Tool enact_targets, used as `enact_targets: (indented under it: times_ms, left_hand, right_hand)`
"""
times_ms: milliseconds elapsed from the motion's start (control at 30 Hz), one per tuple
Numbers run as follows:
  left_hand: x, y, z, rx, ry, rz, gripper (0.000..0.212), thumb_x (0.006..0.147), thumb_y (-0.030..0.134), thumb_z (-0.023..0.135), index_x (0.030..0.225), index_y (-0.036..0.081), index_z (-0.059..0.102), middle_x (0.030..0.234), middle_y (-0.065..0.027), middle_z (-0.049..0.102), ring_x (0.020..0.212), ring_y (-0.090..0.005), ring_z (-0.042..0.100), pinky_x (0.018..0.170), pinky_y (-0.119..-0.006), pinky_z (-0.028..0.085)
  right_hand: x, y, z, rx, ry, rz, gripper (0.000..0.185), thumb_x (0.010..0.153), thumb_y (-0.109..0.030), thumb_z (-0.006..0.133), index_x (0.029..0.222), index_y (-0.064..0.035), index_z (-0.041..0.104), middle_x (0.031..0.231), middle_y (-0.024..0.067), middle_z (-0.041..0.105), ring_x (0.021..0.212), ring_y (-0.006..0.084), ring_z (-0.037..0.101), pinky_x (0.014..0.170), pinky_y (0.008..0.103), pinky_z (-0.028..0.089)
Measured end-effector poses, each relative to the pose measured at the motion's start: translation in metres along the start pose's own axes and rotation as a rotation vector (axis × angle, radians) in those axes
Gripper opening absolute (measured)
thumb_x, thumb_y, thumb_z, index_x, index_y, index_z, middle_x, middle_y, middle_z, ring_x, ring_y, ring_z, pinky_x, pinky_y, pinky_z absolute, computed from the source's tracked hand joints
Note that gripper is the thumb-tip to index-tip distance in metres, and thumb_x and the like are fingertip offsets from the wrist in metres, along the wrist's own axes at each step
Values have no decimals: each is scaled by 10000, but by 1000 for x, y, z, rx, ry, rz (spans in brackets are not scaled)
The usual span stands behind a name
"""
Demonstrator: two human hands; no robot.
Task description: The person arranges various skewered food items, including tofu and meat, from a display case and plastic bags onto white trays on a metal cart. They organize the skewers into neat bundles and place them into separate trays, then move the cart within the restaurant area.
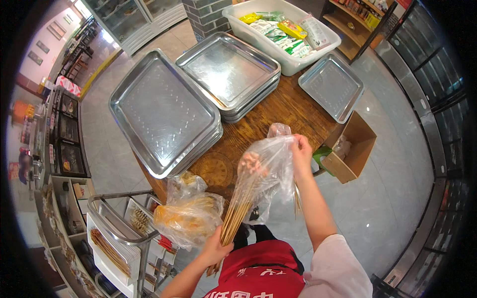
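Observation:
My left hand (218, 246) grips a bundle of thin wooden skewers (236, 219) near their lower ends. Pinkish pieces of food, apparently meat (250, 162), sit on the upper ends, inside a clear plastic bag (275, 164). My right hand (302, 152) pinches the bag near its upper right corner. Behind it on the table lies another clear bag (279, 130) with pinkish contents; some skewer ends show below my right hand. Left of the skewers, a plastic bag of orange-yellow food (188, 216) lies at the table edge, with a smaller bag (185, 184) behind it.
Stacked steel trays (164, 111) (231, 70) cover the wooden table's (253, 124) back left; a single tray (331, 87) overhangs its right edge. A white plastic tub (238, 16) holds packets. An open cardboard box (354, 149) is at the right, a metal-railed cart (123, 238) at the left.

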State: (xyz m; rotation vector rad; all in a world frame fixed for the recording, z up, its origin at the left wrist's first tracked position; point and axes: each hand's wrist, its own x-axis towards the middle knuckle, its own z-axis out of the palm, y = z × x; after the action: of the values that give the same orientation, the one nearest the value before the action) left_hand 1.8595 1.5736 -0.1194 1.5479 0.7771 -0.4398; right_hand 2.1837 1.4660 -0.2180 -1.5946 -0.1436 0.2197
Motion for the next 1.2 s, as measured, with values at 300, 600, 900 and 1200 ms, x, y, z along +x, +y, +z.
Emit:
enact_targets:
  times_ms: [300, 600, 900, 1200]
  left_hand:
    - [-48, -5, -24, 576, 48, -36, 612, 674, 102, 617, 1202, 69, 310, 851, -230, 562, 779, -410, 544, 655, -433, 451]
    - [-98, -33, -34, 401, 217, 77, 599, 673, 84, 593, 1209, 105, 326, 888, -211, 573, 806, -400, 545, 669, -447, 450]
    - [-129, -73, -27, 605, 600, 10, 601, 647, 32, 575, 1203, 64, 351, 985, -188, 557, 834, -376, 554, 660, -426, 463]
    - [-180, -106, -15, -317, 343, -23, 511, 729, 48, 642, 1160, 42, 368, 833, -79, 564, 664, -152, 573, 561, -286, 473]
  right_hand:
    - [-8, -63, 37, -70, -1269, -55, 216, 779, -147, 579, 945, -12, 607, 1048, 127, 576, 1020, 212, 512, 888, 347, 383]
    - [11, 11, 37, 331, -350, 599, 160, 830, -160, 525, 926, -41, 574, 857, 56, 596, 775, 172, 561, 694, 321, 465]
    - [-4, -7, 5, 889, -261, 514, 277, 872, -228, 473, 1056, -28, 522, 998, 80, 576, 927, 208, 535, 825, 345, 423]
    - [4, -22, 8, 73, -133, 309, 772, 679, -68, 676, 1312, -21, 236, 1293, 171, 341, 1193, 253, 349, 950, 356, 326]
